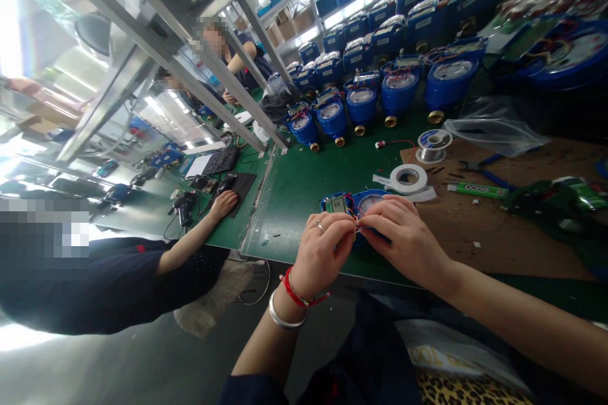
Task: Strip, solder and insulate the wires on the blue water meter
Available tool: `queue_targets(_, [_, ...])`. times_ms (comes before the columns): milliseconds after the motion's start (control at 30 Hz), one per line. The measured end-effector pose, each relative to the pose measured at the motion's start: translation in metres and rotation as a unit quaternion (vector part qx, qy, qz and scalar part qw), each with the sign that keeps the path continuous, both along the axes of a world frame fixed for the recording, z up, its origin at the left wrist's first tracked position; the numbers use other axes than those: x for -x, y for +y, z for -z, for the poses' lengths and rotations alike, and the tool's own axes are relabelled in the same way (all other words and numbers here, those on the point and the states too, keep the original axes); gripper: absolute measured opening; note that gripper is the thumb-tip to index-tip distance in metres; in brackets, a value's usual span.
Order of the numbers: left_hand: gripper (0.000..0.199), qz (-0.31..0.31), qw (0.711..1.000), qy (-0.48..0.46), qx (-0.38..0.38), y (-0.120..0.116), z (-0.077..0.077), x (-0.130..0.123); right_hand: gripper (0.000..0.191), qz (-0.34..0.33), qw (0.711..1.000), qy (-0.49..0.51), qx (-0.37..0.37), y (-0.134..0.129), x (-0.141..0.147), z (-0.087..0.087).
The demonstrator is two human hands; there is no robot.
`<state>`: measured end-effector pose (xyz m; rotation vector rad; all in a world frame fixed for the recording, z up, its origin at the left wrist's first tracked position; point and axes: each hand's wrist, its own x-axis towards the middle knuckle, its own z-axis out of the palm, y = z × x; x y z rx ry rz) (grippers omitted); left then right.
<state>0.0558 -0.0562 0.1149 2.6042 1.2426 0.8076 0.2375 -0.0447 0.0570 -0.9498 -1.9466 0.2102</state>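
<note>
A blue water meter (327, 201) with a small display board (338, 204) and thin red wires lies at the front edge of the green bench, partly hidden behind my hands. My left hand (323, 250), with a ring and bracelets, is closed in a pinch on a thin wire (358, 228) just in front of the meter. From the other side my right hand (408, 234) pinches the same spot, thumb and forefinger together. The fingertips of both hands nearly touch. Exactly how the wire ends lie between the fingers is too small to see.
Behind the meter lie a roll of white tape (420, 188), a solder spool (434, 155), blue-handled pliers (491, 171) and a green tube (479, 190). Rows of blue meters (399, 92) stand at the back. On the left a co-worker's hand (224, 204) rests by a mouse.
</note>
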Motion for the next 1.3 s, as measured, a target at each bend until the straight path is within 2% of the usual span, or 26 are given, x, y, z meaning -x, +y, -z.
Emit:
queue_targets(133, [0.010, 0.011, 0.999, 0.005, 0.037, 0.004, -0.007, 0.003, 0.003, 0.005, 1.000, 0.014, 0.005, 0.003, -0.001, 0.001])
queue_targets(300, [0.007, -0.018, 0.998, 0.007, 0.054, 0.011, -0.013, 0.003, 0.002, 0.007, 1.000, 0.017, 0.016, 0.004, -0.003, 0.003])
queue_targets(667, [0.009, -0.015, 0.992, -0.048, 0.116, 0.018, -0.012, -0.001, 0.003, 0.004, 0.999, 0.017, 0.033, 0.004, -0.006, 0.007])
queue_targets(1033, [0.006, -0.016, 0.994, -0.010, 0.104, 0.019, -0.010, -0.006, 0.003, -0.001, 0.999, 0.026, 0.018, 0.004, -0.006, 0.006])
queue_targets(1300, [0.017, -0.017, 0.995, 0.013, 0.093, 0.017, -0.011, -0.006, 0.006, -0.004, 0.999, 0.029, 0.018, 0.005, -0.007, 0.007])
